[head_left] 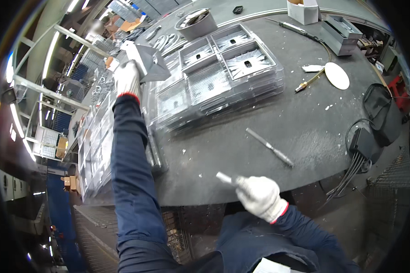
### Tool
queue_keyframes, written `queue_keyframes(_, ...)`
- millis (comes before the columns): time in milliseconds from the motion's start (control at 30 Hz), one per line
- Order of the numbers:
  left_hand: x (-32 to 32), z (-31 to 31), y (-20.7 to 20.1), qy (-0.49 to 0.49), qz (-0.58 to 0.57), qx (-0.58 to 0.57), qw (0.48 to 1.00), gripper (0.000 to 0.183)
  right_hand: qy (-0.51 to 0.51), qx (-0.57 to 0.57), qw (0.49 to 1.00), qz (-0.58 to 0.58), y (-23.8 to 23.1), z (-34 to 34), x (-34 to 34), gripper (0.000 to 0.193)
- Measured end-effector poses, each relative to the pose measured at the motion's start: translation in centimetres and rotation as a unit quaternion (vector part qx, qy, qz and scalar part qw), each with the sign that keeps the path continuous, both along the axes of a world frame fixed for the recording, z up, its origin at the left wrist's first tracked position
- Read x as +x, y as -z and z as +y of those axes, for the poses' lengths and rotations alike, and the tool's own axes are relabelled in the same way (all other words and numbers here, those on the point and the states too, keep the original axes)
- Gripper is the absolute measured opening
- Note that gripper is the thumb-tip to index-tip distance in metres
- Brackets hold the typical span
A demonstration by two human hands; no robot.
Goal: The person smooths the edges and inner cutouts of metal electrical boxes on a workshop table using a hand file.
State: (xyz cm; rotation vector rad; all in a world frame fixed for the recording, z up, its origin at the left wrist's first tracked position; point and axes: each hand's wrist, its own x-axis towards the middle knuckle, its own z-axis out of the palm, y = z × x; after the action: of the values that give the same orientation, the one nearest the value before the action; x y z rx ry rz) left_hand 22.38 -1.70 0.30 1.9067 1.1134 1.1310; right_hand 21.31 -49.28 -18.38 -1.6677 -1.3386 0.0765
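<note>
fingers of left hand [127, 79] close on grey bracket [152, 66]; right hand [259, 196] curls shut round pale stick [223, 178].

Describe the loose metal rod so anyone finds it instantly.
On the dark tabletop, look between the stacked clear trays and the gloved right hand. The slim metal rod lies diagonally; unlike the whitish stick in that hand, nothing holds it.

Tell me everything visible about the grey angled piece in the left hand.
The grey angled piece has smooth flat faces, one paler than the other, meeting at an edge; it looks like folded sheet metal. The gloved left hand grips its left side, holding it tilted by the left end of the clear tray stack. Whether it touches the trays is unclear.
</note>
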Motion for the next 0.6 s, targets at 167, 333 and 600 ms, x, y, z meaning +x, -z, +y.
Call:
queue_keyframes(167, -9.8, -13.2, -0.2, 0.169, -0.195, -0.219, 0.941, 0.043, 0.106, -0.043, 0.990, -0.088, -0.6, 1.0, 2.1, 0.020)
queue_keyframes(333, -17.4, -22.1, 3.6, 0.139, -0.110, -0.171, 0.969, 0.071, 0.106, -0.117, 0.971, -0.181, -0.3, 4.6, 4.3, 0.042)
queue_keyframes(600, -21.4, -24.5, 7.3, 0.230, 0.085, -0.135, 0.960, 0.066, 0.199, -0.073, 0.941, -0.265, -0.3, 0.1, 5.1, 0.037)
